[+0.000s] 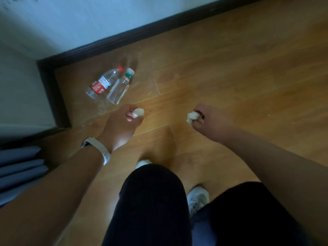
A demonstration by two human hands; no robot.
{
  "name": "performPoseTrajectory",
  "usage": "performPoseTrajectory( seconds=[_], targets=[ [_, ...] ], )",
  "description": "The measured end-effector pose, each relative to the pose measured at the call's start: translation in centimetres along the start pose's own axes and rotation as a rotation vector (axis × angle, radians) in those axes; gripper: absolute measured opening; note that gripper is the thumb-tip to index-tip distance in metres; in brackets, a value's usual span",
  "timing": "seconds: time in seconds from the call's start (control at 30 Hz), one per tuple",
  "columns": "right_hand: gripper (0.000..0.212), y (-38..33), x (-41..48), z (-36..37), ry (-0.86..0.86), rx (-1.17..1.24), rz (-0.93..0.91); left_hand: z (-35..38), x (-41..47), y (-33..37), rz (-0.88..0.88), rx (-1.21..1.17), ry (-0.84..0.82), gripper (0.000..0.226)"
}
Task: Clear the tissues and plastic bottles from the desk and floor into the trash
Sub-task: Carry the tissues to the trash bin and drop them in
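Two clear plastic bottles lie side by side on the wooden floor near the wall corner: one with a red cap and red label (103,83), one with a white cap and green neck band (120,87). My left hand (122,124) hangs just below and right of them, its fingers closed on a crumpled white tissue (138,112). My right hand (209,119) is further right at the same height, gripping a second crumpled tissue (192,117). Both hands hover above the floor. No trash bin is in view.
A dark skirting board (134,32) runs along the white wall and turns a corner at the left (53,96). Blue-grey folded fabric (19,167) sits at the lower left. My dark-trousered legs and white shoes (197,197) fill the bottom centre.
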State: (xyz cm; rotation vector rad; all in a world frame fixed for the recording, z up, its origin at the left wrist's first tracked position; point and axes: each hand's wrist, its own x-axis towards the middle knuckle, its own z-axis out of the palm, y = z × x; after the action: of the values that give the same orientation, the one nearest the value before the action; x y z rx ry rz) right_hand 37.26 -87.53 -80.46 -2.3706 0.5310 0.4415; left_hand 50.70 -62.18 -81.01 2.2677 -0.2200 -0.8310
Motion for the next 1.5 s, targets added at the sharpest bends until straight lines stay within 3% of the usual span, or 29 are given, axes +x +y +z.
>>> performPoseTrajectory(
  seconds=[0.3,0.67,1.07,1.5],
  targets=[
    [0.026,-11.8,-13.1,-18.0,0.081,0.225,0.082,-11.0,-13.5,17.0,0.001,-0.124,-0.044,0.021],
    [0.026,-23.5,-26.6,-37.1,0.248,0.255,0.113,-21.1,-25.7,36.8,0.29,-0.014,-0.095,0.016],
    [0.008,-31.8,-36.4,-43.9,0.636,0.256,0.231,-27.6,-30.0,46.6,0.67,0.05,-0.13,0.02],
    [0.01,-27.2,-43.8,-47.5,0.825,0.322,0.333,-23.0,-34.2,54.7,0.846,0.154,-0.236,0.02]
  ],
)
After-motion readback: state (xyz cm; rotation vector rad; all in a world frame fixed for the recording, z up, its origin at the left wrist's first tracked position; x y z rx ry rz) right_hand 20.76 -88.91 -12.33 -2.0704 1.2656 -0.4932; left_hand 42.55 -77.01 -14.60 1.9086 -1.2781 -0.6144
